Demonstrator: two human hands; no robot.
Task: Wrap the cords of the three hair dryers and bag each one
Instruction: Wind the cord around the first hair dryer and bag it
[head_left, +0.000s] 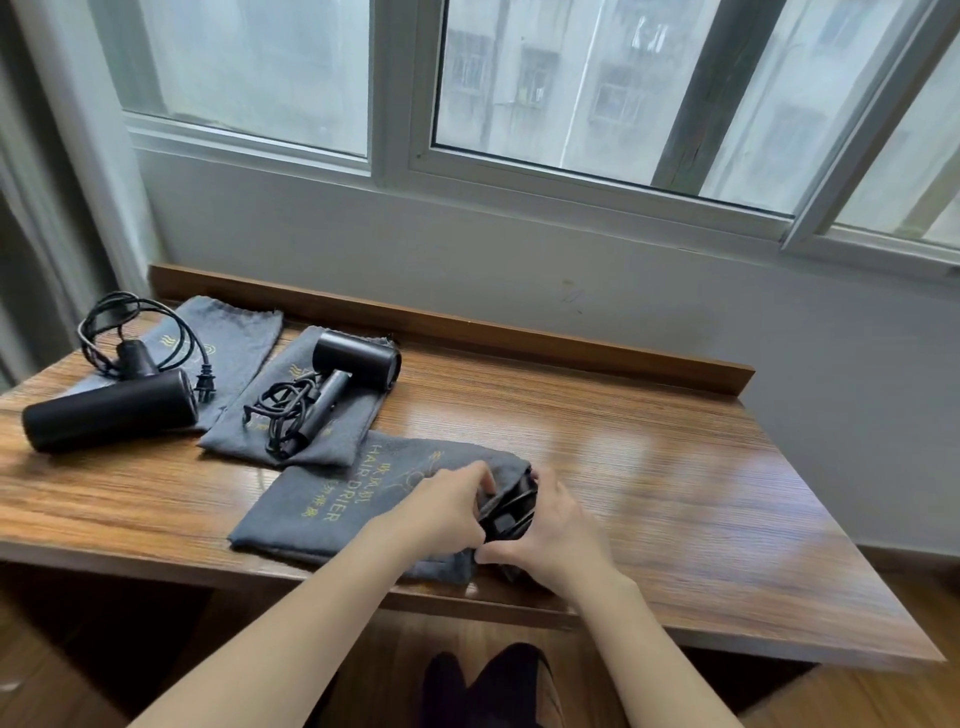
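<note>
Wooden surface (649, 467) below a window (519, 78). Near centre: a grey bag (322, 499) printed "HAIR DRIER" lies flat, mouth to the right. Left hand (441, 506) pinches the bag's mouth edge, fingers curled round the cloth. Right hand (553, 525) is curled round a black hair dryer (506, 512), which sits partly inside the mouth; its cord cannot be made out.

Far centre: a second hair dryer (353, 371) lies on a second grey bag (343, 441), with its cord (283, 410) in a loose tangle beside the handle.

Far left: a third hair dryer (109, 410) rests partly on a third grey bag (234, 338), its cord (135, 332) looped loosely and unwrapped, plug touching the bag.
</note>
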